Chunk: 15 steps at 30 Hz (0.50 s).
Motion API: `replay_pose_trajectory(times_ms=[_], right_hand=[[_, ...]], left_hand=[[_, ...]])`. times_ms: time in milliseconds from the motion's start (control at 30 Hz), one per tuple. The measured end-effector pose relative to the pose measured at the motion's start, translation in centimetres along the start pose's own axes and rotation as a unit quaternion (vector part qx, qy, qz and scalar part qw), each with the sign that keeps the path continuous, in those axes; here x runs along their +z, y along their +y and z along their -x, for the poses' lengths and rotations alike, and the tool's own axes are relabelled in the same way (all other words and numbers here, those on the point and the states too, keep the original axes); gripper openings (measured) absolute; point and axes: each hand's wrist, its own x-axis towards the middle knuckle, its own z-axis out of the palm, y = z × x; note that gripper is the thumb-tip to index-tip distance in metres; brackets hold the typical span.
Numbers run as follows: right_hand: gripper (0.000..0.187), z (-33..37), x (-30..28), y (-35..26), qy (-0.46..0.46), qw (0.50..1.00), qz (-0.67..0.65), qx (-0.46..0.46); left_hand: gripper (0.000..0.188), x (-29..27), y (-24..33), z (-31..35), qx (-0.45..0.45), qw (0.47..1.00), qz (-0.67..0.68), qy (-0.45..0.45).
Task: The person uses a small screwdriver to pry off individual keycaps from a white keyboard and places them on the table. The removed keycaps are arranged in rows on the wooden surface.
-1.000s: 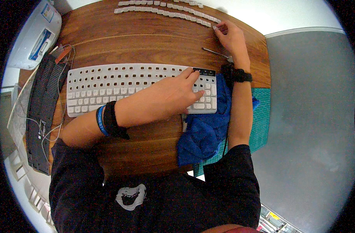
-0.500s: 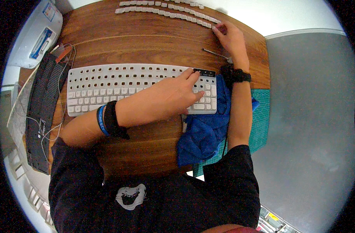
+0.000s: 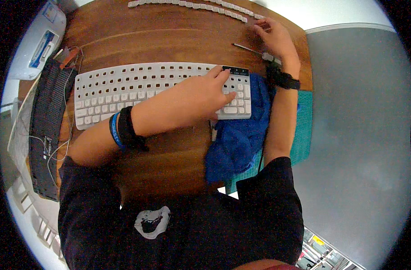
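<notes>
The head view looks steeply down from above the near side of the keyboard (image 3: 147, 85), close enough to span its whole width. It faces across the keyboard to the desk (image 3: 169, 40) beyond, with the wearer's shirt (image 3: 214, 220) on its near side.

Keycaps (image 3: 189, 4) behind keyboard (image 3: 145, 82), cloth (image 3: 237, 144) at right

black short-sleeved shirt (image 3: 214, 225), pale grey print (image 3: 152, 221), black wristbands (image 3: 286, 81) left and right, slim blue wristband (image 3: 115, 131) on left
</notes>
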Motion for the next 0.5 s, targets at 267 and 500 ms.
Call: replay_pose_trajectory(times_ms=[267, 500], right_hand=[[0.023, 4.6, -4.8, -1.5, -0.287, 0.954, -0.077, -0.043], [0.035, 8.3, -4.1, 2.0, -0.176, 0.972, -0.031, -0.154]], left_hand=[[0.064, -0.4, 0.0, 0.3, 0.012, 1.0, 0.005, 0.009], [0.067, 0.8, -0.7, -0.2, 0.027, 0.999, -0.007, 0.021]])
